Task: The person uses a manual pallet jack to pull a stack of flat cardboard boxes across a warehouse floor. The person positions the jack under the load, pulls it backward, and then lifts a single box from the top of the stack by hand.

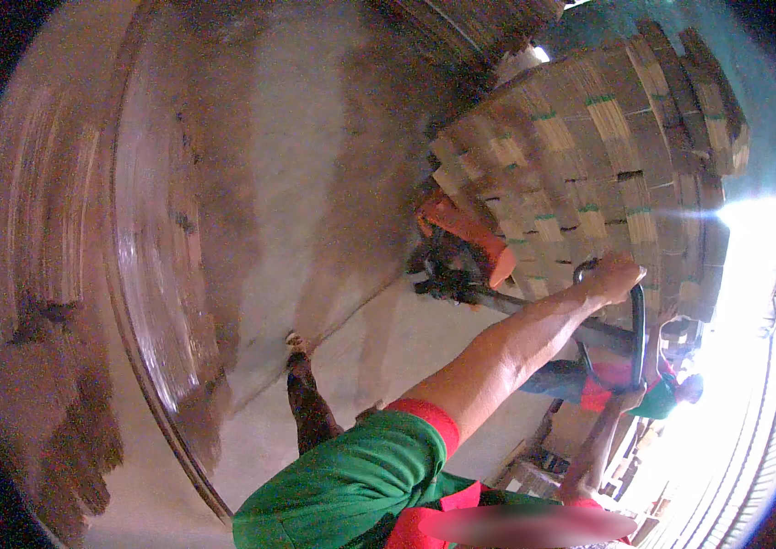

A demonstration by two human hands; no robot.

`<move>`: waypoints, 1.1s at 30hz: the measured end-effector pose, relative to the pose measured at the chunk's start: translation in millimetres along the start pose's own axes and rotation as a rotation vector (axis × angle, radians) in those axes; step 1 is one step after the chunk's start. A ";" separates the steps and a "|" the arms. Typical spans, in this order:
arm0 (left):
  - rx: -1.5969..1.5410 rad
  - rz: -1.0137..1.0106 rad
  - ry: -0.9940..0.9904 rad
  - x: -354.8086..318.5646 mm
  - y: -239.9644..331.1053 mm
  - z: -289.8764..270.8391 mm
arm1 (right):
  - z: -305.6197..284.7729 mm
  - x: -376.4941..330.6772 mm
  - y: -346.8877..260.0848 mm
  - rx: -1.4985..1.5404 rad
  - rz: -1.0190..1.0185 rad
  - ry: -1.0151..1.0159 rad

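My left hand (615,276), at the end of a bare forearm and a green sleeve with a red cuff, is closed around the black loop handle (638,334) of a pallet jack. Lower on the same handle, my right hand (627,399) also appears closed on it, its fingers small and partly hidden. The handle's shaft runs left to the pallet jack's orange body (470,240), with dark wheel parts below. Just beyond stands a tall stack of bundled flat cardboard (589,151), with green marks along some bundle edges.
Behind the handle is another person (653,395) in a green and red top. My foot (295,340) is on the concrete floor (333,302). More stacked material (49,201) lines the left, and another stack (470,32) rises at the top. Glare washes out the right side.
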State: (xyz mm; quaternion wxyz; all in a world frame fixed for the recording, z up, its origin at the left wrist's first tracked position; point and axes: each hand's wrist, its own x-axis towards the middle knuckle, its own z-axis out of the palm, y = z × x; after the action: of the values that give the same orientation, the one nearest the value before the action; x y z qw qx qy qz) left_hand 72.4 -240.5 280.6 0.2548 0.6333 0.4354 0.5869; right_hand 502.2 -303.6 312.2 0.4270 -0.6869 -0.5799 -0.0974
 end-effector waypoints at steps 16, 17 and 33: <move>-0.209 0.138 -0.019 41.1 -57.2 -10.4 | 18.9 -48.9 -35.0 -0.368 -0.549 0.179; -0.100 0.131 -0.024 41.1 -59.7 -7.8 | 21.1 -53.3 -39.1 -0.419 -0.635 0.221; 0.157 0.098 0.174 -252.4 -1.5 -50.1 | -72.3 -259.8 -54.3 0.418 0.030 -0.069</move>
State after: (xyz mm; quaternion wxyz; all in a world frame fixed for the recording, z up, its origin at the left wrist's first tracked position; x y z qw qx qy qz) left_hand 40.8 -463.8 156.8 0.1367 0.6187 0.4689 0.6154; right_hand 400.4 -541.6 219.0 0.5416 -0.5950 -0.5913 0.0550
